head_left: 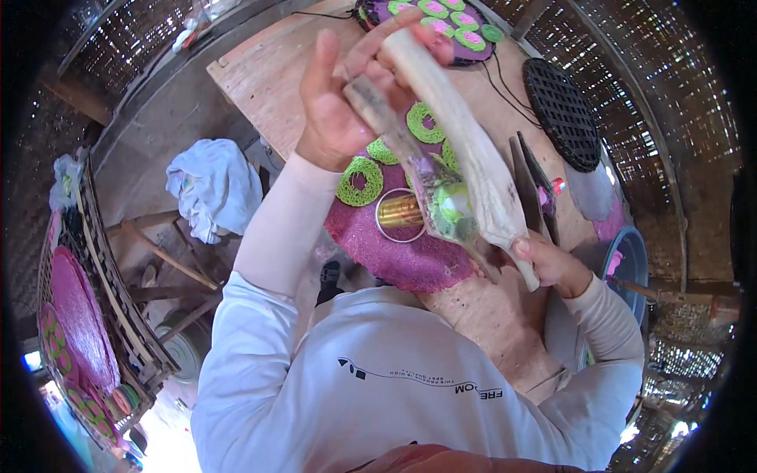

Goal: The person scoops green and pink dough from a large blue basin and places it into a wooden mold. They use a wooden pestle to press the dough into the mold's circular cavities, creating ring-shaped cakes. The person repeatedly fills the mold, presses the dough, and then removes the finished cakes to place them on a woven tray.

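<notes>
My left hand (347,110) is at the top ends of two long wooden pieces, fingers curled behind them and thumb raised. My right hand (552,264) grips their lower end, thumb on the pale piece (445,102). The greyer, stained piece (382,118) lies left of it, and green, pasty-looking material (449,205) shows between them. Below sit a gold cylinder (398,211) within a pale ring and several green lacy rings (359,181) on a pink, ragged-edged round sheet (355,229).
Right of my hands are dark blade-like pieces (532,185), a black woven mat (561,114) and a blue tub (635,256). A decorated mat (449,24) lies at the back of the wooden table (244,71). Left are a white cloth (209,189) and a rack (162,355) holding pink discs.
</notes>
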